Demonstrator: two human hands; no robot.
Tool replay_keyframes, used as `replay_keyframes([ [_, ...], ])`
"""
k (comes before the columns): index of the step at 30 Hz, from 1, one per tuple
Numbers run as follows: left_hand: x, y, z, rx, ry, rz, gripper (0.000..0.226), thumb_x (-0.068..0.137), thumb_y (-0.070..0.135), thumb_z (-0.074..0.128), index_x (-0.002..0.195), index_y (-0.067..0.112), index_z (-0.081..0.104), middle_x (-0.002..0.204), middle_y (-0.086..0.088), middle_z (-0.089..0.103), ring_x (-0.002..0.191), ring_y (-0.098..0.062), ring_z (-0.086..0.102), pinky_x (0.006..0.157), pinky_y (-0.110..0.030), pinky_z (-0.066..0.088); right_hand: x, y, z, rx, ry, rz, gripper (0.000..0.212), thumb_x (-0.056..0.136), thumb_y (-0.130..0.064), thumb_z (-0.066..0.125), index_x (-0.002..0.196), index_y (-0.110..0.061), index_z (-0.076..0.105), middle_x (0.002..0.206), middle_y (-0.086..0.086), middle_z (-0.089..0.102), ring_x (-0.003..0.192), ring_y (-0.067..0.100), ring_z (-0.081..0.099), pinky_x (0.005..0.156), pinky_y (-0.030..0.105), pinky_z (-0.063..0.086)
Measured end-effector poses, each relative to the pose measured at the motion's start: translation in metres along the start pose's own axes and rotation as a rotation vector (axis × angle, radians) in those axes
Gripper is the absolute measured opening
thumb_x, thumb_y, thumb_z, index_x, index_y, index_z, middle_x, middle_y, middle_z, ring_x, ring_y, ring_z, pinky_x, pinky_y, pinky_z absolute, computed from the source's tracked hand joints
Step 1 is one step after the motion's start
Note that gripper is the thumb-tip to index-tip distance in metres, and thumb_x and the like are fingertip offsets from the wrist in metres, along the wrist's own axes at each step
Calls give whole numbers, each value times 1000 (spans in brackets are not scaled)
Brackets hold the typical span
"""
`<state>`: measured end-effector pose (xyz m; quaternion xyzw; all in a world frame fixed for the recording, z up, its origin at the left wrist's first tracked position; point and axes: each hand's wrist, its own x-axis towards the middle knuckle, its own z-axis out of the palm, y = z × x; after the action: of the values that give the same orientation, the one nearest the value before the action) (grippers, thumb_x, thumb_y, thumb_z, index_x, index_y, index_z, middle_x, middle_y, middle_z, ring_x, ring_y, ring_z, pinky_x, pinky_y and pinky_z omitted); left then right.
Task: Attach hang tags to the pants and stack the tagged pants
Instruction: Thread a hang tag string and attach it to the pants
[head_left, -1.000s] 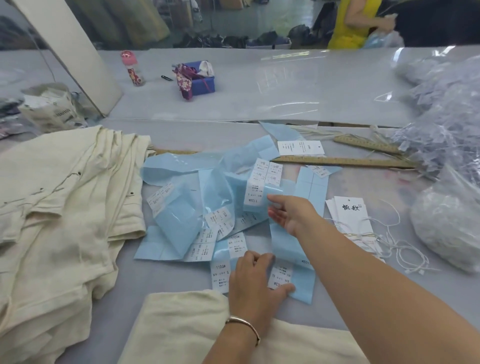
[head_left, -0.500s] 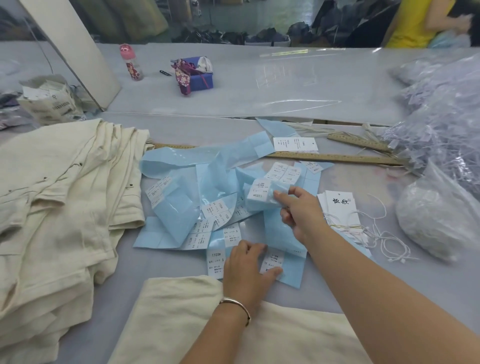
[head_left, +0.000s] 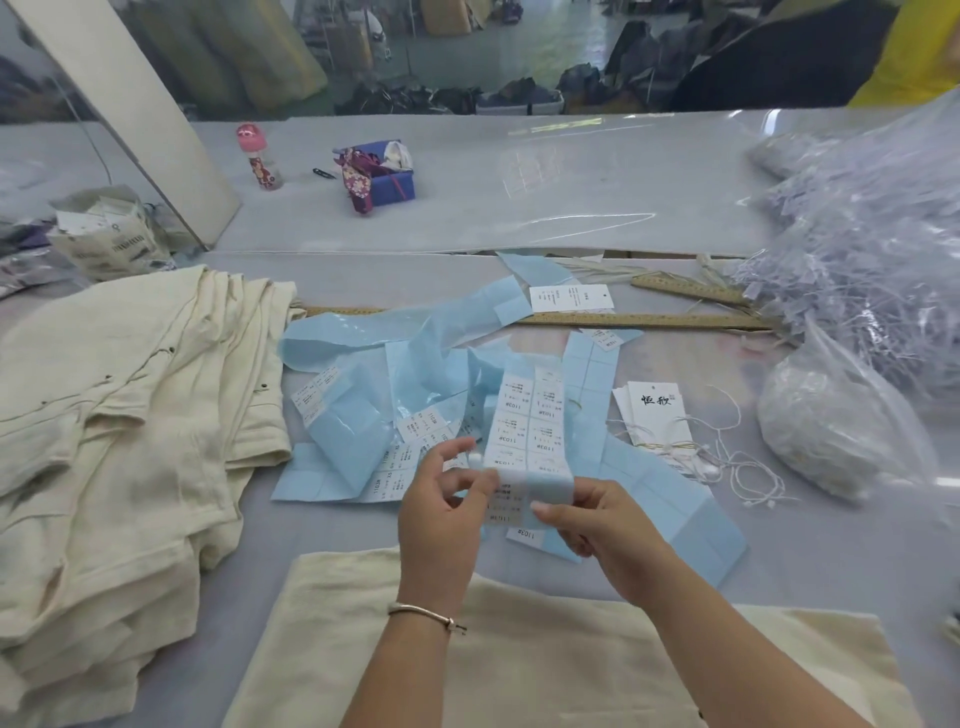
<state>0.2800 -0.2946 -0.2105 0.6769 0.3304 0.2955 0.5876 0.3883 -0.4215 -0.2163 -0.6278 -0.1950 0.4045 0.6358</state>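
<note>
Both hands hold one label strip (head_left: 527, 431) above the table (head_left: 519, 208): left hand (head_left: 441, 512) pinching its left edge, right hand (head_left: 597, 525) gripping its lower end (thumb on top). Cream pants (head_left: 519, 654) lie just below; stacked pants (head_left: 119, 415) sit at the left.

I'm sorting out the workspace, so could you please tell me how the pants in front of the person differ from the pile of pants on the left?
The pants in front lie as one flat, smooth piece at the near table edge, beneath the person's forearms; the pile on the left is many pairs stacked, rumpled and taller. The pile shows dark rivets and seams; the front piece shows plain cloth. Both are the same cream fabric.
</note>
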Motion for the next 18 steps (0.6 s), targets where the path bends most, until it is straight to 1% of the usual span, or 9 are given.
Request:
replay_keyframes([
  [2,-3,2,0,17,0,34,28,87,14,71,104,32,58,74,6,73,62,-14,57,64,-23,50,-1,-7,1,12,-12,27,30,70,-22,78,94,-5,77,72,2,63,51,10,28,49,18,22],
  [3,-4,3,0,26,-7,48,29,86,12,71,102,32,58,75,7,73,65,-17,59,64,-23,50,-1,-10,2,20,19,27,35,68,-25,81,93,-2,76,77,5,62,54,11,26,49,18,21],
  [5,-5,4,0,46,-18,77,30,85,12,73,101,34,60,76,9,72,70,-13,62,62,-21,48,1,-13,3,45,89,15,34,71,-30,77,87,0,75,77,9,54,57,13,23,50,19,20],
  [7,-4,5,-1,105,-19,133,32,82,14,76,101,37,65,84,10,69,80,-6,62,66,-21,47,3,-15,5,59,121,4,24,80,-23,71,89,-1,76,78,10,52,57,12,24,51,19,21],
  [8,-3,4,-1,156,-22,179,33,81,15,77,101,39,67,92,11,65,89,-6,61,69,-22,48,3,-15,5,57,121,4,20,83,-20,69,91,-3,76,79,9,56,57,11,25,52,20,22],
  [11,-3,4,-2,336,-8,337,30,77,19,81,99,38,72,109,11,52,106,-9,52,84,-23,46,2,-15,4,26,103,9,13,85,-17,68,90,-11,79,74,-3,68,56,6,31,53,18,26],
  [13,-3,4,-2,397,2,409,25,74,20,83,93,33,76,114,11,51,111,-12,49,95,-17,39,2,-16,5,14,89,-4,12,86,-14,67,84,-14,79,63,-11,66,50,2,36,51,13,28],
  [14,-3,4,-2,420,4,434,22,73,21,83,91,32,76,115,11,51,113,-13,48,98,-12,34,2,-15,4,17,80,-16,13,86,-11,67,80,-15,78,60,-13,65,48,0,39,49,11,28],
  [18,-4,5,-2,487,12,492,17,73,23,84,86,30,77,114,6,55,112,-13,47,95,-4,28,4,-18,3,34,60,-32,18,86,-4,65,76,-13,76,60,-13,65,47,-4,50,47,6,32],
])
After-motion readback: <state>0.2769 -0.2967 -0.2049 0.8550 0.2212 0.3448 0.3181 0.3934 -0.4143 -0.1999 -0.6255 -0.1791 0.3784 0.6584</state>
